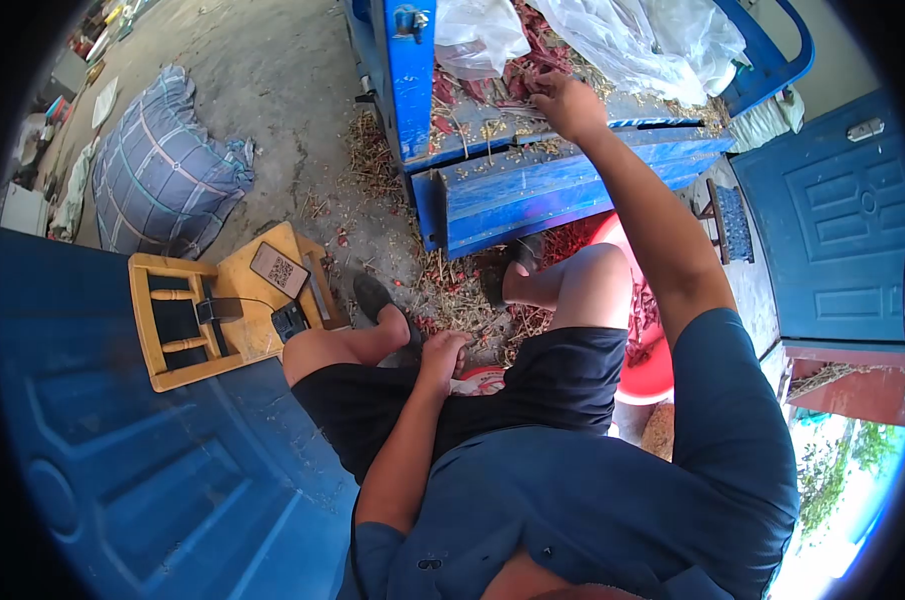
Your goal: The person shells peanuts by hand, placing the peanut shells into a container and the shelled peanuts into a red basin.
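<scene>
My right hand (573, 108) reaches out over the bed of a blue cart (573, 190), its fingers curled in at the edge of a heap of dried red chili peppers (541, 50). Clear plastic sheeting (633, 45) covers part of that heap. Low between my knees is my left hand (445, 358), its fingers closed; a small dark bit shows beside the fingertips, too small to name. Just under this hand sits a red-and-white container (481, 381), mostly hidden by my shorts. A large red basin (645, 375) with dried peppers inside stands by my leg.
A small wooden chair (228, 275) at the left bears a phone-sized QR-code card (279, 270) and a black device (290, 320). Behind it is a stuffed plaid sack (168, 170). Stems and pepper scraps (443, 290) litter the floor. A blue door (833, 210) is at right.
</scene>
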The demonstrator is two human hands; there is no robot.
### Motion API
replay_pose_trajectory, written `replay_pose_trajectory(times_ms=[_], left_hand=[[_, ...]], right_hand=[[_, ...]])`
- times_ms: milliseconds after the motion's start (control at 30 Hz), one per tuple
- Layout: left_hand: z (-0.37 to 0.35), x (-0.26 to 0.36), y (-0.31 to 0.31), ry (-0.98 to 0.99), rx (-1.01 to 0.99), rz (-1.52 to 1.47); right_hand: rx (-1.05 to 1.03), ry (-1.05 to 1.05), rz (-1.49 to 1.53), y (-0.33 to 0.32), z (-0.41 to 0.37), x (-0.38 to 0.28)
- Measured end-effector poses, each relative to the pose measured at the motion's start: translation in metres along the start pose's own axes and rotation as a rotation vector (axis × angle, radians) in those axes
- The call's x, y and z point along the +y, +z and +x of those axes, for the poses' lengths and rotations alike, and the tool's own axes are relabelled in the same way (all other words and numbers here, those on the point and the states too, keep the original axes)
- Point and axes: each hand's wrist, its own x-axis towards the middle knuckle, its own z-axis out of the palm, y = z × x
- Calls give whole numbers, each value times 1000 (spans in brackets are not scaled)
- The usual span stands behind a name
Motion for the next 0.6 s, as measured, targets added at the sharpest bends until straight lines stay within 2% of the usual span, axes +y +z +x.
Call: replay_pose_trajectory(times_ms=[100,167,300,367,467,533,600], left_hand=[[4,-1,3,27,-37,-11],[5,-1,9,46,-82,-6],[1,3,20,32,-126,11],[3,0,22,42,-149,5],[7,-4,21,25,-149,3],[9,-6,18,-23,-144,-6],[7,-5,19,19,-92,7]], right_hand=[[-6,-56,118,-22,-16,5],[2,-23,634,-40,-34,18],[-45,58,1004,-79,-128,28],[-313,139,1116,-63,-179,48],[-854,341,986,-21,-243,35],[-1196,242,962,24,-277,22],[-1362,183,1011,61,-299,0]])
